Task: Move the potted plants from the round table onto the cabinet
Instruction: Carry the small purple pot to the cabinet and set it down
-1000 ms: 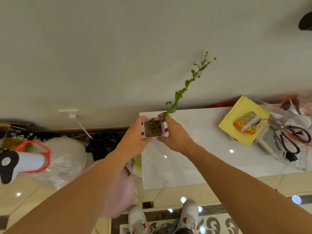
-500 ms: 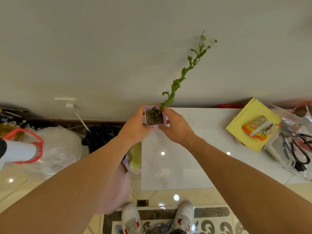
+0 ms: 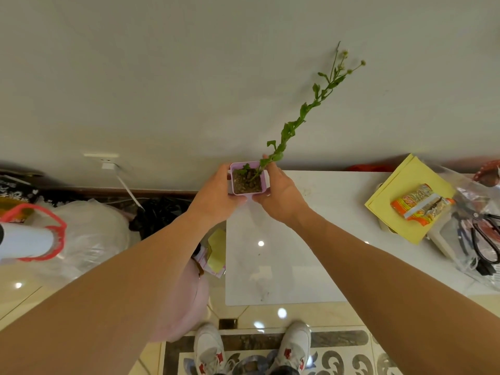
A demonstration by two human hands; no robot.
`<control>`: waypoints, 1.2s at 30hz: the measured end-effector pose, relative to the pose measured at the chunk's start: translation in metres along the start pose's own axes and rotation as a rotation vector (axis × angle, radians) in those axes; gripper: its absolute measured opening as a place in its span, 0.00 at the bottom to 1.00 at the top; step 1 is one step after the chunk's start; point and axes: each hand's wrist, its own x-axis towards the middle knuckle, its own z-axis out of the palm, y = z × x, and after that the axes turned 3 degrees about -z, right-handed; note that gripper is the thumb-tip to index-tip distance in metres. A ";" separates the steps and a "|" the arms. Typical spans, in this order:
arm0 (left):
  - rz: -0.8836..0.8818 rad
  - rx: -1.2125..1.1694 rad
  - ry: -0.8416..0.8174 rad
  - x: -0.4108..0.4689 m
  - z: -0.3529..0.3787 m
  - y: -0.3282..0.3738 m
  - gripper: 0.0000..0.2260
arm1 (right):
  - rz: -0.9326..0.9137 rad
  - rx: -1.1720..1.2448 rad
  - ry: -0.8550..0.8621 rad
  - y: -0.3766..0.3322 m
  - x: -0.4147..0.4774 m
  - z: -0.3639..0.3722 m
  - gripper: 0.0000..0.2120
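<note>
A small square lilac pot (image 3: 248, 180) filled with brown soil carries one long green stem (image 3: 300, 119) that leans up and to the right against the wall. My left hand (image 3: 216, 194) grips its left side and my right hand (image 3: 280, 194) grips its right side. The pot is at the far left corner of the white cabinet top (image 3: 284, 255), close to the wall. Whether its base touches the surface is hidden by my hands. The round table is out of view.
Yellow paper sheets (image 3: 405, 196) with an orange snack packet (image 3: 420, 202) lie on the cabinet's right part, beside black scissors (image 3: 484, 243) in plastic wrap. Left of the cabinet, on the floor, are plastic bags (image 3: 89, 234), a white-and-red container (image 3: 29, 240) and a wall socket (image 3: 107, 165).
Both hands have carried the pot farther away, from over the cabinet's left front area to its far left corner by the wall. The grip is unchanged.
</note>
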 end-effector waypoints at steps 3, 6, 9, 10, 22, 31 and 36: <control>0.012 -0.020 0.011 0.001 0.002 0.001 0.28 | -0.066 -0.012 0.037 -0.002 -0.010 0.006 0.29; 0.018 -0.009 0.011 0.002 0.003 0.003 0.29 | -0.138 -0.095 0.004 -0.001 -0.015 0.009 0.31; 0.015 -0.023 0.012 0.002 0.003 0.004 0.30 | -0.155 -0.126 -0.009 -0.001 -0.017 0.009 0.31; 0.006 -0.032 0.011 0.001 0.003 0.004 0.29 | -0.162 -0.120 0.008 -0.001 -0.018 0.009 0.31; -0.025 -0.038 -0.030 0.004 0.000 0.005 0.27 | 0.087 0.121 -0.036 0.011 0.001 0.007 0.31; -0.047 -0.011 -0.031 0.005 -0.003 0.000 0.29 | 0.134 0.212 -0.046 0.012 0.000 0.018 0.29; -0.058 -0.028 -0.044 0.010 -0.006 0.003 0.28 | 0.128 0.187 -0.032 0.011 0.003 0.017 0.29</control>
